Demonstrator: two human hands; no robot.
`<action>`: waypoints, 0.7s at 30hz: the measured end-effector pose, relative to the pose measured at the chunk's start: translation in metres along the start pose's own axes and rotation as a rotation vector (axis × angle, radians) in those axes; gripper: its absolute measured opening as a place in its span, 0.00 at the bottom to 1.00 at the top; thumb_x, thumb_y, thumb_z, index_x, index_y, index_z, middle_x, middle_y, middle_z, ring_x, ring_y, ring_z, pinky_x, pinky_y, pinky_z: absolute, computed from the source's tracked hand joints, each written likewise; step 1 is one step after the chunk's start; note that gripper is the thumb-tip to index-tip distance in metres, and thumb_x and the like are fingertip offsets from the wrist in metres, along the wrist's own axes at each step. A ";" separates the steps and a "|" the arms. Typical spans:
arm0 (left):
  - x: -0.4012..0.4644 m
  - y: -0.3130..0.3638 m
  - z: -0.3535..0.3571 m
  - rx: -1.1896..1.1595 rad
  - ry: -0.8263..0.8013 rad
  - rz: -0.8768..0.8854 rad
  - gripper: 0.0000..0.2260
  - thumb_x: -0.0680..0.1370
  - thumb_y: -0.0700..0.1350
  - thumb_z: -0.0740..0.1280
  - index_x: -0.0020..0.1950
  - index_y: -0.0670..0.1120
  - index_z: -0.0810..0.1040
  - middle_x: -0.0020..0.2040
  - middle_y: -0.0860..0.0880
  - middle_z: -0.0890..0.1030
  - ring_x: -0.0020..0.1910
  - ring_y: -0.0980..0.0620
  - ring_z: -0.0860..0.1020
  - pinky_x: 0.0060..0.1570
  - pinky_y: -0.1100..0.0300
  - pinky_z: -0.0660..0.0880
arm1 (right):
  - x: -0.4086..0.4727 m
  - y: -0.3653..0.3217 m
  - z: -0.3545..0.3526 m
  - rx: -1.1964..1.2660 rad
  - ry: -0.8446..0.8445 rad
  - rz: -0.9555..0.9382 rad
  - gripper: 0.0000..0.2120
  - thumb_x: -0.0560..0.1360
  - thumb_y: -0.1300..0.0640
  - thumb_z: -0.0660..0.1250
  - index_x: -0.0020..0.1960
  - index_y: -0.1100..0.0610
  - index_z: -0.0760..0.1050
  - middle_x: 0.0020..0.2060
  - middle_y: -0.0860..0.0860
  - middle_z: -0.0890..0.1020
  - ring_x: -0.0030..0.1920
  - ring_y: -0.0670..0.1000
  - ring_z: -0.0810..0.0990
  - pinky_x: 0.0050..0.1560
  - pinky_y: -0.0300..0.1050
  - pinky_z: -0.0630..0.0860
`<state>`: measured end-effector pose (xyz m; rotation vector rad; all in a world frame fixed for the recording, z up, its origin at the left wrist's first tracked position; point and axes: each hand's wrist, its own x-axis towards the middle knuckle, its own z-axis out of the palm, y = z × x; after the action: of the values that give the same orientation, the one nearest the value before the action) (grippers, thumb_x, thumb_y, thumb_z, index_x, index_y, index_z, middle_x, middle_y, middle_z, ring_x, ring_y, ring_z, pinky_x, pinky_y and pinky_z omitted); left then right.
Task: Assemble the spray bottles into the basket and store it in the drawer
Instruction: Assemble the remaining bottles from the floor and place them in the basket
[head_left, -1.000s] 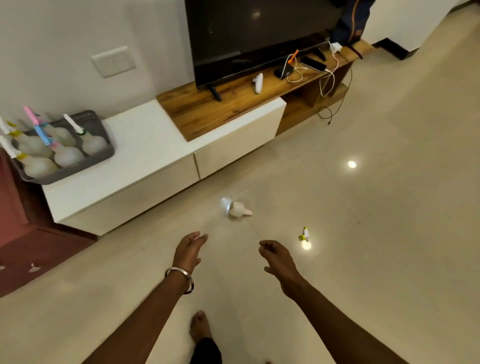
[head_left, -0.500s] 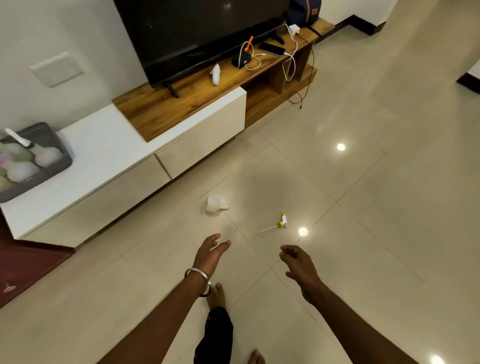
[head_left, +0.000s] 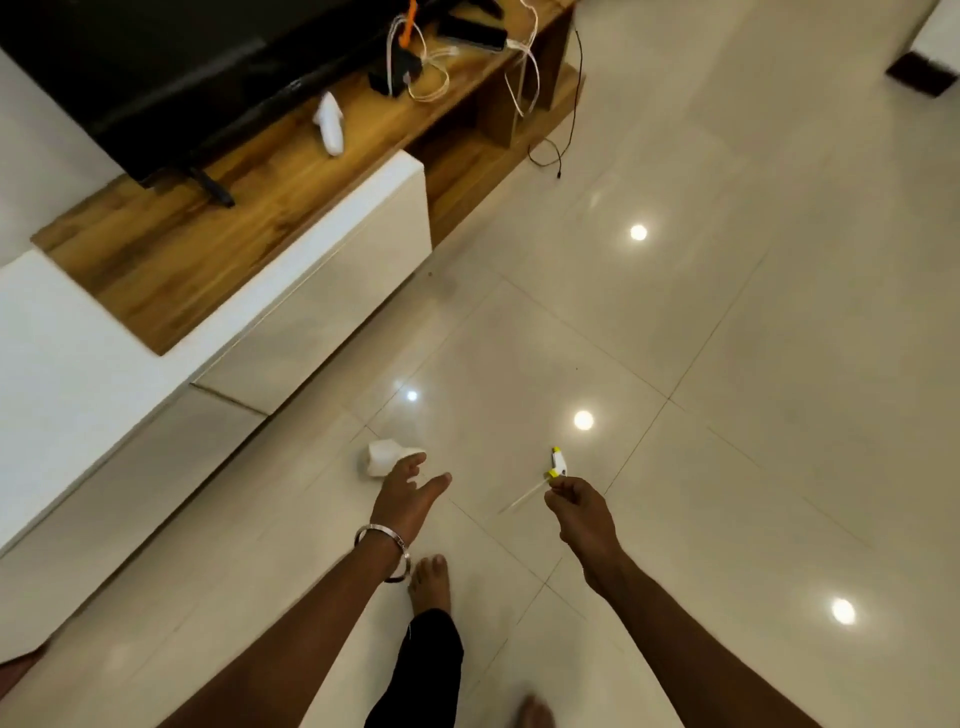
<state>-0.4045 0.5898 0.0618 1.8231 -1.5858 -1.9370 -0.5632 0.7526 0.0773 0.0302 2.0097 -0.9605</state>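
Note:
A white spray bottle body (head_left: 385, 456) lies on its side on the floor tiles. My left hand (head_left: 410, 493) hovers right at it, fingers spread, their tips over its near end. A spray head (head_left: 558, 462), white with a yellow collar and a thin dip tube (head_left: 522, 500), lies to the right. My right hand (head_left: 579, 506) has its fingertips pinched at the yellow collar. The basket is out of view.
A low white cabinet (head_left: 322, 312) with drawer fronts runs along the left, topped by a wooden shelf (head_left: 218, 223) carrying a TV (head_left: 156, 78), a white remote (head_left: 330, 122) and cables. My bare feet (head_left: 430, 582) stand on glossy floor tiles.
I have stepped and leaned forward, so the basket on the cabinet slid out of view. Both hands dropped to the floor parts; the right hand's fingers closed at the spray head.

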 end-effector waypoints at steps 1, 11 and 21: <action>0.022 0.000 0.002 0.015 0.006 0.003 0.22 0.73 0.45 0.73 0.66 0.49 0.72 0.63 0.49 0.74 0.63 0.48 0.73 0.57 0.59 0.67 | 0.019 0.005 0.006 -0.016 0.022 0.018 0.09 0.77 0.58 0.66 0.56 0.54 0.78 0.52 0.50 0.80 0.48 0.50 0.76 0.52 0.48 0.72; 0.224 -0.083 0.014 0.353 0.107 0.033 0.23 0.73 0.45 0.73 0.66 0.44 0.74 0.64 0.44 0.75 0.56 0.49 0.74 0.56 0.59 0.68 | 0.215 0.111 0.054 -0.203 0.152 0.232 0.15 0.75 0.54 0.65 0.60 0.55 0.77 0.49 0.49 0.81 0.50 0.52 0.78 0.51 0.45 0.74; 0.386 -0.211 0.024 1.106 0.044 0.347 0.33 0.67 0.53 0.75 0.68 0.44 0.71 0.65 0.40 0.73 0.66 0.40 0.71 0.64 0.44 0.68 | 0.390 0.242 0.084 -0.304 0.362 0.363 0.27 0.75 0.40 0.67 0.61 0.61 0.74 0.58 0.59 0.80 0.60 0.60 0.77 0.49 0.43 0.68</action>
<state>-0.4196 0.4619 -0.3593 1.5373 -3.0206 -0.8515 -0.6542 0.7430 -0.3803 0.4136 2.3544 -0.4343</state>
